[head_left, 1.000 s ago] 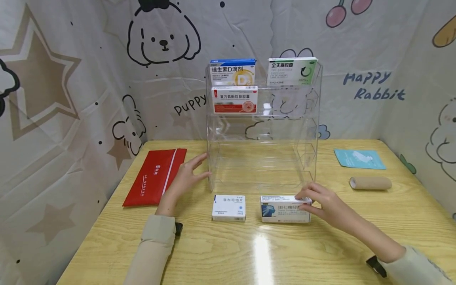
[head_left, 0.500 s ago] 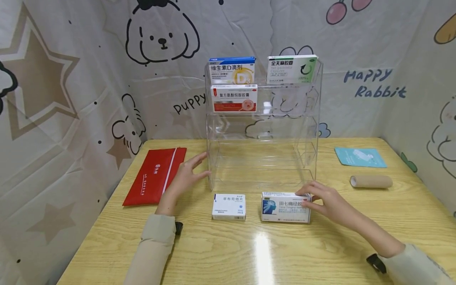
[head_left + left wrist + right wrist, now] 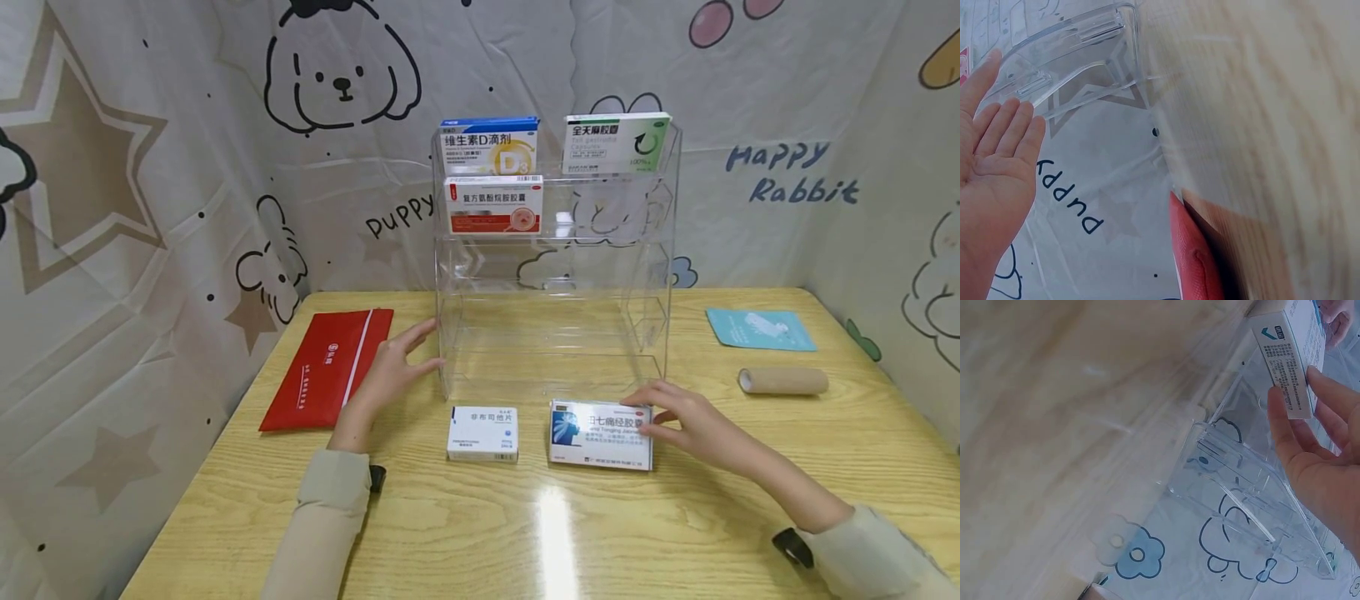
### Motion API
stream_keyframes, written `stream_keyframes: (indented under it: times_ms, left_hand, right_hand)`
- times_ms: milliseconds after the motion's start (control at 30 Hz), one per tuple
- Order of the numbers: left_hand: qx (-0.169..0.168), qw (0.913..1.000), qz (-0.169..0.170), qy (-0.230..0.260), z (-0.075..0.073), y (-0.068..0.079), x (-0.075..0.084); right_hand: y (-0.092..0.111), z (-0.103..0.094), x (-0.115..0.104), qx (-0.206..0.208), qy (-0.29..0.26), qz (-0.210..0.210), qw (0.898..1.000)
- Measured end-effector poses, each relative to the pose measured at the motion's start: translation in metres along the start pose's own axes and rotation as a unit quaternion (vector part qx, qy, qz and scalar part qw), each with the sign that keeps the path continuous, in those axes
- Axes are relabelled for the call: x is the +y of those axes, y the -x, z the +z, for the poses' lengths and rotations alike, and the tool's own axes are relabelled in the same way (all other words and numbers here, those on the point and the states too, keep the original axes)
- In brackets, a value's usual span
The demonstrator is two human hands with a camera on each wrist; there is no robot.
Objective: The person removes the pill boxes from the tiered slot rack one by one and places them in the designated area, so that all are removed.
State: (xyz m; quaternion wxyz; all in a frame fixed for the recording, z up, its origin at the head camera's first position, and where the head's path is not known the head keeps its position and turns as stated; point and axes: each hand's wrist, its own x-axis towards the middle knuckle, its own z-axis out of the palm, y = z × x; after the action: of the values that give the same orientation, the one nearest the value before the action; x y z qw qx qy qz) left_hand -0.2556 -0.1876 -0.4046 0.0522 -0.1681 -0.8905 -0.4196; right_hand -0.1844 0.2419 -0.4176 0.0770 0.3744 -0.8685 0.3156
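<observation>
My right hand [image 3: 686,427] pinches the right end of a white medicine box [image 3: 596,446] with a blue head picture. The box leans back, its printed front facing up toward me. In the right wrist view its end panel [image 3: 1284,369] sits between my thumb and fingers. Fingers spread, my left hand [image 3: 392,368] rests against the left side of a clear acrylic display rack [image 3: 555,240]. The left wrist view shows this hand [image 3: 1000,175] at the rack's side panel [image 3: 1085,28]. A smaller white medicine box [image 3: 483,433] lies on the table before the rack.
The rack's upper tiers hold a blue-topped vitamin D box [image 3: 489,148], a green-and-white box [image 3: 615,144] and a red-and-white box [image 3: 495,207]. A red pouch [image 3: 326,371] lies at left. At right are a light-blue packet [image 3: 761,330] and a cardboard tube [image 3: 783,382].
The box in my right hand has tipped back, so its top side no longer shows and its front faces up more. My left hand stays at the rack.
</observation>
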Motion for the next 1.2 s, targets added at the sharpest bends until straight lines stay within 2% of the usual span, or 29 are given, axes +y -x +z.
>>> stream_keyframes:
  times_ms: [467,900,1200]
  left_hand:
    - [-0.005,1.0,-0.003,0.0,0.0,-0.001,-0.001]
    - [-0.006,1.0,-0.007,0.0,-0.001,0.0,0.0]
    - [-0.006,1.0,-0.003,-0.004,-0.001,0.0,0.0]
  right_hand:
    - [-0.005,-0.003,0.009,-0.094,-0.028,0.063,0.993]
    - [-0.007,0.003,0.02,-0.103,-0.042,0.069,0.991]
    - [-0.009,0.001,0.017,-0.115,-0.047,0.089,0.988]
